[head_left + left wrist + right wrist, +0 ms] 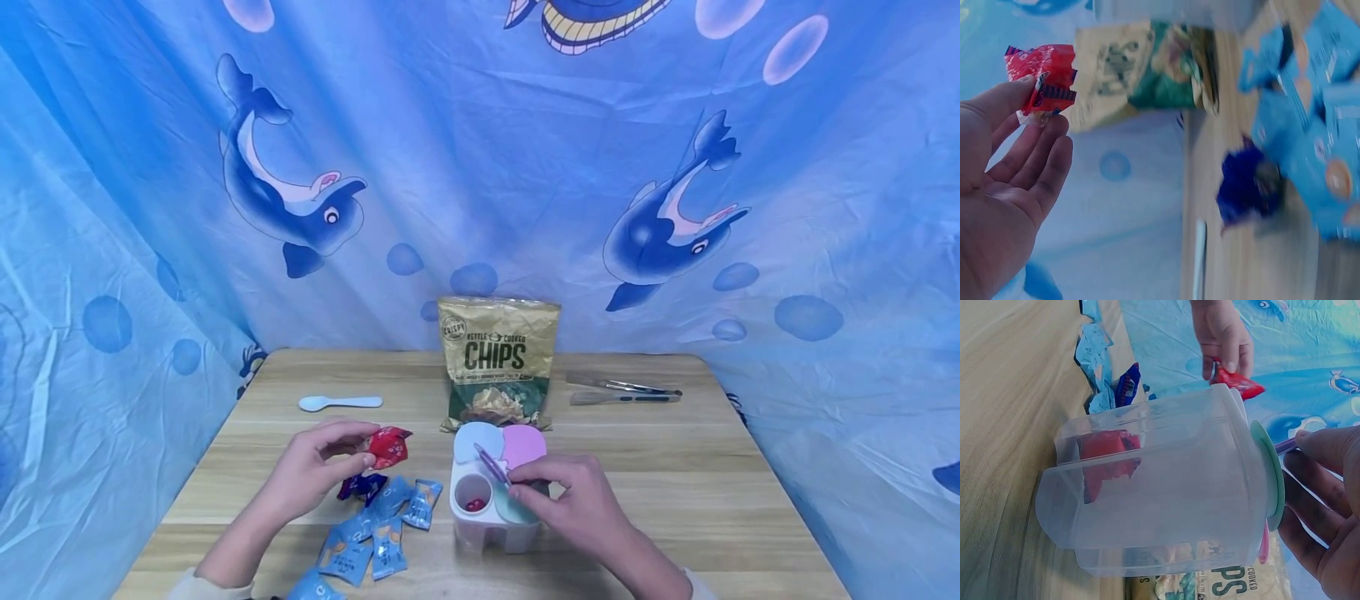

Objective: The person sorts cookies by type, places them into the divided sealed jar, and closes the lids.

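- The left hand (318, 467) pinches a red packet (388, 447) between thumb and fingertips, lifted above the bench (675, 475) to the left of the container.
- The right hand (577, 500) pinches a purple lid (491, 463) between thumb and forefinger; its other fingers reach out close by the green lid, and whether they touch it I cannot tell.
- The purple lid is tilted up on edge beside the open compartment.
- A translucent container (468, 528) stands upright on the bench, midway between the left and right edges and towards the near edge.
- Its near left compartment is open, with a second red packet (476, 505) at the bottom, visible through the wall in the right wrist view.
- The far left compartment wears a blue lid (478, 440), the far right a pink lid (525, 446), the near right a green lid (1277, 481).
- Left of the container, below the left hand, lies a dark blue packet (363, 487), touching a cluster of light blue packets (387, 546) that runs towards the near edge.
- Just behind the container a gold and green chips bag (498, 354) stands upright.
- A white spoon (341, 402) lies towards the far left corner, tongs (626, 398) towards the far right corner.
- Beyond the far edge hangs a blue curtain (510, 167) printed with dolphins.
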### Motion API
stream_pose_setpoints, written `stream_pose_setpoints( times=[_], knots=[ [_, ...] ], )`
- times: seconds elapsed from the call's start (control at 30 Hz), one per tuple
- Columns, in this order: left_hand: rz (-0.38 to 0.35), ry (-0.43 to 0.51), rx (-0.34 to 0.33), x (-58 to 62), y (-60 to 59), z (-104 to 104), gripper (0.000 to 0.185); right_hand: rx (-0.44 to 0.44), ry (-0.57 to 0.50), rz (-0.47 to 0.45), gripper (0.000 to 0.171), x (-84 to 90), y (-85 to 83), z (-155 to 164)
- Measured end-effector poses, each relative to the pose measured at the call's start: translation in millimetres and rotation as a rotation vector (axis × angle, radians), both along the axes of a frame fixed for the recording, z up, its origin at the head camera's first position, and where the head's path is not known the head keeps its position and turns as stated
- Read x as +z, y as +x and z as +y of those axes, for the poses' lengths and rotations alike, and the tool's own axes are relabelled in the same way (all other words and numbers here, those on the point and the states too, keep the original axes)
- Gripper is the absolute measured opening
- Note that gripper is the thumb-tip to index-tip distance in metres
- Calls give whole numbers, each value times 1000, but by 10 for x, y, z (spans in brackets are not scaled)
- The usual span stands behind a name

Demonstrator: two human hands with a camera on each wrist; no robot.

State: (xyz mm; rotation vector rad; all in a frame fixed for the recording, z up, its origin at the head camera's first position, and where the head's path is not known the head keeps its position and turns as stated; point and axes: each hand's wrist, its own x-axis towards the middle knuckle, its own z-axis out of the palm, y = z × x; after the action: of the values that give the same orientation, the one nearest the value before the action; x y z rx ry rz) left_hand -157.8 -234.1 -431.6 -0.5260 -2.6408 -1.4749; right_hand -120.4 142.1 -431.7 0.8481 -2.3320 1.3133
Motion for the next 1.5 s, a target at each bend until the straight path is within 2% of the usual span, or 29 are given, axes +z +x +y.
stream_pose_setpoints(
  times=[0.27, 0.53, 0.77, 0.93, 1.3, 1.5],
  knots=[
    [-100, 62, -96, 106, 116, 287, 32, -2, -16, -12, 16, 9, 13, -2],
    [-158, 125, -226, 110, 144, 537, 28, -31, -3, -54, 15, -2, 20, 11],
    [-104, 128, -297, 39, 118, 672, 24, -28, 4, -58, 16, -11, 19, 5],
    [-72, 90, -298, 15, 112, 728, 24, -32, 10, -62, 18, -9, 22, -3],
    [-92, 54, -255, 97, 107, 909, 22, -32, 15, -81, 23, -1, 18, -8],
    [-120, 35, -221, 103, 94, 976, 22, -39, 21, -74, 25, -2, 16, -11]
  ],
)
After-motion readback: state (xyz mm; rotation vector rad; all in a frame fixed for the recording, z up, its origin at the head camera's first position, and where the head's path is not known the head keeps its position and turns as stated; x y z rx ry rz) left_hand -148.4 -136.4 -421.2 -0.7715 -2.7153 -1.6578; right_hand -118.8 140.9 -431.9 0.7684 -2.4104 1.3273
